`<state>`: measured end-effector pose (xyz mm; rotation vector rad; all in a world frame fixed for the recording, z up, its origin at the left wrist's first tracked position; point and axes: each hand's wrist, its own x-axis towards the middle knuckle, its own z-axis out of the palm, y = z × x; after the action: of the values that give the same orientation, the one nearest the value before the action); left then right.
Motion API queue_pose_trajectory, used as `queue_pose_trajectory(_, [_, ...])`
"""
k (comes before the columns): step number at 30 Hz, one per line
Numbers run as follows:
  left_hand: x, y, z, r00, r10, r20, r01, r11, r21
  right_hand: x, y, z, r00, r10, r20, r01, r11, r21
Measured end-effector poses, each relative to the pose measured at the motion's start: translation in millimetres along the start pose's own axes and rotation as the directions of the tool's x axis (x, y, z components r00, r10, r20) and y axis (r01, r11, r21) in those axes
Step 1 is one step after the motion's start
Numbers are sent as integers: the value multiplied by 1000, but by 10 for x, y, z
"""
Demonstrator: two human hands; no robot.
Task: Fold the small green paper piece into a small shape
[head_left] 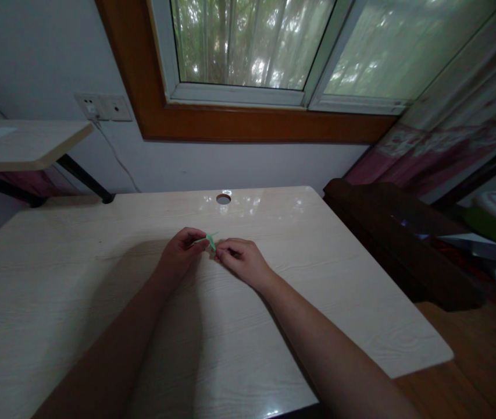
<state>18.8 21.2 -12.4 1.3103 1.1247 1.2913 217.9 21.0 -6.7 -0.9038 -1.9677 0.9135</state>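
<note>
Between my two hands, a little above the desk (248, 326), is a small piece of folded green paper (211, 241) with thin pointed ends. My left hand (185, 244) pinches it from the left side between thumb and fingers. From the right, the fingertips of my right hand (241, 256) are closed on its lower right end. The fingers cover parts of the paper, so its full shape is hard to make out.
A round cable hole (224, 199) is near the desk's back edge. On the left stands a raised shelf (34, 145) on black legs. A white cord (117, 156) runs from a wall socket (103, 107). Dark wooden furniture (387, 233) stands right of the desk, below a curtain (448, 116).
</note>
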Motion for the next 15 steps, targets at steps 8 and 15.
queue_pose_trajectory(8, [-5, 4, 0, 1000, 10, -3, -10, 999, 43, 13, 7, -11, 999, -29, -14, 28, 993, -116])
queue_pose_trajectory(15, [-15, 21, 6, 1000, 13, 7, -13, 999, 41, -7, 1, -15, 999, -43, -24, 38, 984, -177])
